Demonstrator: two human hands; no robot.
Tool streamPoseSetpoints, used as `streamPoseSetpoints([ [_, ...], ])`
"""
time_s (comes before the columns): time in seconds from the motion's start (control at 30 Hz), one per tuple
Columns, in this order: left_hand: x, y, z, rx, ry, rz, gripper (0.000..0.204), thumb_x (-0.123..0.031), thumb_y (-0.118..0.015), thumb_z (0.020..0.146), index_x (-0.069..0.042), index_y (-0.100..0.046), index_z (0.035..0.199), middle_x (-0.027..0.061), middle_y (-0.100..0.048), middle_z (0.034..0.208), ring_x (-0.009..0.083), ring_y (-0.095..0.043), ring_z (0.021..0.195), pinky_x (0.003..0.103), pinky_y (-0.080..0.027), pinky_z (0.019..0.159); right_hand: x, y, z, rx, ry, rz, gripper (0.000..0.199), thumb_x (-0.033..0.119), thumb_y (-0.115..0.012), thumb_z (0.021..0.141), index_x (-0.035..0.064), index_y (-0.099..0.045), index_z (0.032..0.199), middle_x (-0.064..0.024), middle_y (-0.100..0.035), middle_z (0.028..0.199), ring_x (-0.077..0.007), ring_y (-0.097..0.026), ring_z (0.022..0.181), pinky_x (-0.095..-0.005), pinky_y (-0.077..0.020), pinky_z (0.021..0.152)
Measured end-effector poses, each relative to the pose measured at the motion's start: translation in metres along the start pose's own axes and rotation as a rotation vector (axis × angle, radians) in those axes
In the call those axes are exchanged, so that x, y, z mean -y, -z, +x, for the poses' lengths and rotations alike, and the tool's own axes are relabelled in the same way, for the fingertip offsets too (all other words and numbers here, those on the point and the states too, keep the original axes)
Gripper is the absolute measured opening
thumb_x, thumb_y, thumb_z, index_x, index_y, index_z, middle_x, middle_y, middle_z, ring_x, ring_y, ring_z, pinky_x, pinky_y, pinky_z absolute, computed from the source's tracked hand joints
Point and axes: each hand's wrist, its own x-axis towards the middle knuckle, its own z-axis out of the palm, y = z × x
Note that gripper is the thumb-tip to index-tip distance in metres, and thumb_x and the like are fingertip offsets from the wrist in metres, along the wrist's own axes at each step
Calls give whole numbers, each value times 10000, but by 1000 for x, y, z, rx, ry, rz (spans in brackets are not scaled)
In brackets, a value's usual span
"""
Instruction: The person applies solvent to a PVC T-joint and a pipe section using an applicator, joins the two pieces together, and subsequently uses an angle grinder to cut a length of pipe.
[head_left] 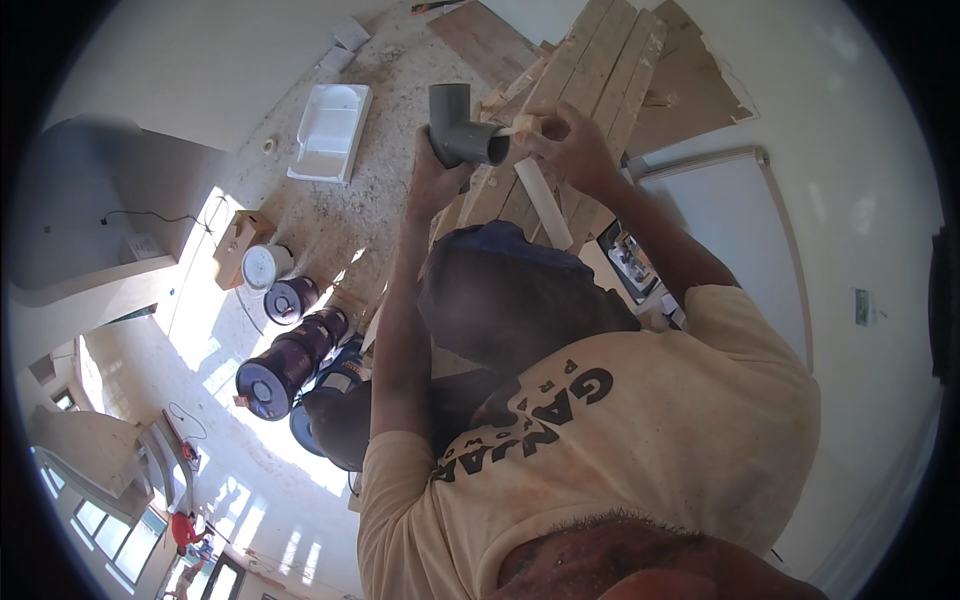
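My left hand (438, 182) is wrapped round the lower part of a grey plastic pipe fitting (462, 135), holding it up over the wooden planks. One of its mouths faces up and another opens to the right. My right hand (580, 150) pinches a small pale tan piece (526, 125), whose kind I cannot make out. A thin whitish end of it meets the rim of the right-hand mouth. Just below my right hand, a short whitish strip (543, 204) lies on the planks (600, 50).
A white basin (333, 135) lies on the dusty floor to the left. Nearer stand a cardboard box (240, 245), a white bucket (267, 266) and several dark purple buckets (275, 375). At right, a white panel (730, 220) leans by the wall. A person in red (185, 532) is far off.
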Motion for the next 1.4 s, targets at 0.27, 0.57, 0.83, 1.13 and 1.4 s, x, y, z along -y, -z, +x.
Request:
streamPoseSetpoints([
  [0.27, -11, 3, -3, 18, 108, -64, 725, -130, -837, 744, 31, -402, 1301, 179, -596, 1154, 236, -629, 1040, 372, -541, 847, 19, 7, -4, 135, -13, -271, 367, 169, -751, 897, -18, -647, 1194, -130, -691, 1023, -152, -678, 810, -285, -561, 713],
  [0.57, 27, 3, 3, -67, 41, -91, 699, -142, -846, 755, 35, -410, 1272, 163, -593, 1146, 226, -627, 1033, 365, -541, 843, 11, 13, -10, -44, -180, 387, 458, 138, -728, 913, -70, -549, 1279, -134, -680, 910, -145, -657, 772, -273, -526, 693],
  [0.83, 4, -4, -3, -34, 160, -122, 692, -139, -832, 741, 60, -413, 1254, 182, -588, 1133, 220, -630, 1025, 361, -546, 832, -9, 28, -15, -159, 42, 68, 431, 155, -794, 883, -39, -591, 1210, -106, -707, 929, -120, -690, 784, -260, -569, 700],
  [1.13, 16, -18, -4, 29, 273, -89, 693, -117, -823, 733, 76, -403, 1250, 172, -593, 1111, 213, -642, 990, 342, -550, 816, -36, 30, -18, 4, 116, -198, 433, 192, -812, 862, 19, -621, 1209, -113, -717, 995, -162, -722, 867, -306, -583, 776],
  [1.4, 48, -34, -12, 68, 350, -117, 677, -120, -807, 725, 99, -422, 1238, 178, -621, 1084, 212, -657, 961, 336, -554, 782, -48, 47, -16, 7, 190, -195, 410, 216, -796, 870, 50, -638, 1210, -125, -678, 1054, -187, -715, 938, -327, -586, 814],
])
